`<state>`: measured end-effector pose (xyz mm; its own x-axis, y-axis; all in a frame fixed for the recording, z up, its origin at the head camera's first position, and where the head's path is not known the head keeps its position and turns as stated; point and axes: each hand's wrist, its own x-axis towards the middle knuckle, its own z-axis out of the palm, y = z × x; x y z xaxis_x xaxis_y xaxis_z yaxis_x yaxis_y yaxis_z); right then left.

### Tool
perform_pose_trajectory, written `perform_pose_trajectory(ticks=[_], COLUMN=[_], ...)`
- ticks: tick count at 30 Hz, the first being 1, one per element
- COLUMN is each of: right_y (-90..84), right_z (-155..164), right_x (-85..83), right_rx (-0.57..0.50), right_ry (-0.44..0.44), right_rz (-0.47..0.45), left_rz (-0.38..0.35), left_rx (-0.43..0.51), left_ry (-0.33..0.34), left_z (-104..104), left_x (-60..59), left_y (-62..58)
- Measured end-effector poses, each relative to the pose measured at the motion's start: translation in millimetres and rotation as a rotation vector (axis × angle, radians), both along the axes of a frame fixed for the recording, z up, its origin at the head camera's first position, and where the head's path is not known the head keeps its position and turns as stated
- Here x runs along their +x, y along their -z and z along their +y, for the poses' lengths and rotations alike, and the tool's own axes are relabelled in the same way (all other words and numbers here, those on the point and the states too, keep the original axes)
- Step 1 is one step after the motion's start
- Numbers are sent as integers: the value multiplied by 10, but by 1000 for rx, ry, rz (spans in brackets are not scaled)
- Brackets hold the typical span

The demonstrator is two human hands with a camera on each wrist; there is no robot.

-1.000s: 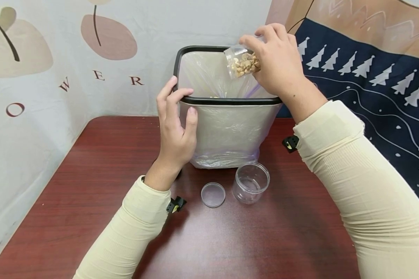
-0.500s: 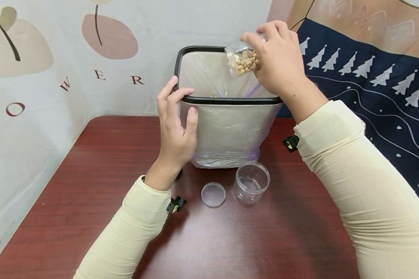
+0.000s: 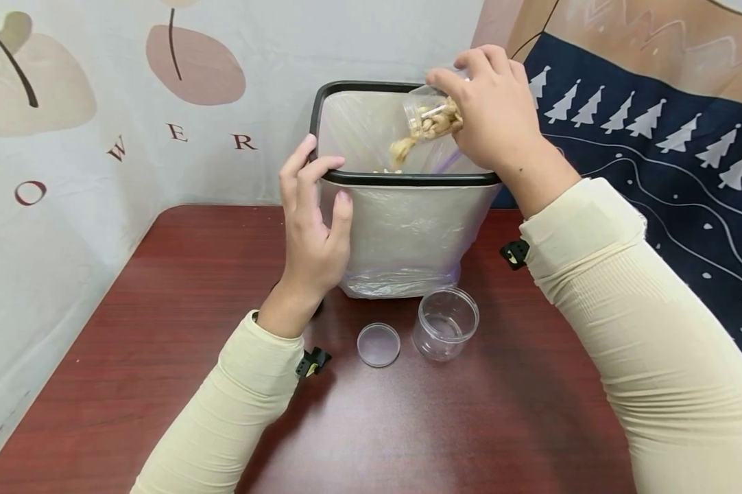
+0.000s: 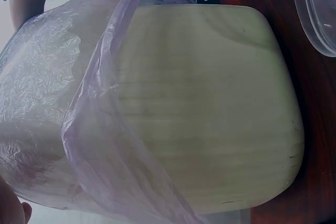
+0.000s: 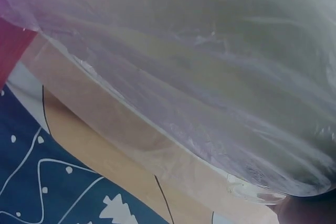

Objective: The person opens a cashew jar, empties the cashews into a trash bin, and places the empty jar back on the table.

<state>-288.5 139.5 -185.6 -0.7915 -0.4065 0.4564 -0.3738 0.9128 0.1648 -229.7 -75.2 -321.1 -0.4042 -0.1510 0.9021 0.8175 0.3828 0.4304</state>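
Right hand (image 3: 500,110) tips jar (image 3: 429,116) | nuts (image 3: 402,147) into bin (image 3: 408,233) | left hand (image 3: 312,226) on rim

Your right hand (image 3: 497,110) grips a small clear jar (image 3: 431,113), tipped on its side with the mouth pointing down and left over the open top of the bin (image 3: 402,233). Pale brown nuts (image 3: 435,122) fill the jar's lower side, and a clump of them (image 3: 400,147) is spilling from the mouth into the bin. The bin is a cream, square-shouldered tub with a black rim (image 3: 408,179), lined with a thin translucent bag (image 4: 100,145) tinged purple that folds over its outer wall. Your left hand (image 3: 312,226) holds the bin's near left corner, fingers hooked over the rim and thumb against the wall.
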Motion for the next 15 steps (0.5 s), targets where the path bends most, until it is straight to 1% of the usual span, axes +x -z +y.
perform_pose_trajectory(ticks=[15], right_y=[-3], right_z=[-7], right_x=[-19], right_rx=[-15], right_ry=[18], right_rz=[-6], left_rz=[-8], left_rx=[2], left_ry=[-3], left_z=[-6], left_x=[-12], left_y=[-18])
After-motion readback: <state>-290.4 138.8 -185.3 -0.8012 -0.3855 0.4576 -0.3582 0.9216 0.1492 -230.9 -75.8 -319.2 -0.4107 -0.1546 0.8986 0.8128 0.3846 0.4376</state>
